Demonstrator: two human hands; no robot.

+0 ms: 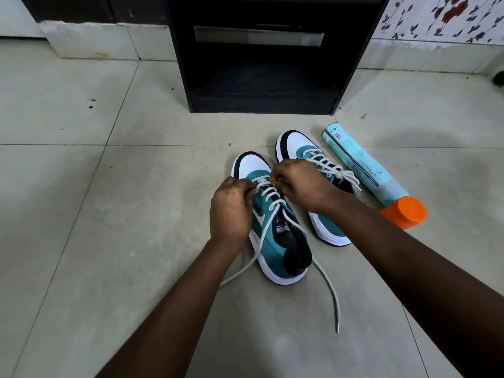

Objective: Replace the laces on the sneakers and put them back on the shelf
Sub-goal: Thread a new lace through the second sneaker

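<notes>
While both of my hands are bent over the near sneaker, this is how things stand.

Left hand [231, 211]: curled nearly closed at the lower eyelets, fingertips pinched at the white lace [268, 192]; I judge it has the lace, though my knuckles hide the contact.

Right hand [297, 184]: also curled tight, just across the tongue from my left, fingertips at the same crossing; I cannot tell whether it pinches the lace or only presses on it.

Near sneaker [272, 233]: teal, white and black, directly under both hands, toe pointing away from me, flat on the floor tiles [109, 214].

Lace ends: one trails out under my left wrist, the other runs back past my right forearm, both loose on the tiles.

Far sneaker [305, 159]: just beyond my right hand, laced up, its ends lying slack.

Spray can [368, 173]: on its side beyond my right wrist, orange cap toward me, just beside the far sneaker.

Shelf [264, 85]: black, open, well ahead of both hands.

Step in hand: as I judge it, working the crossings near the toe of the near sneaker, either easing or snugging them.

Next move calls for: a firm pinch on a single strand, a pull along the eyelet line, and my other hand steadying the shoe.
</notes>
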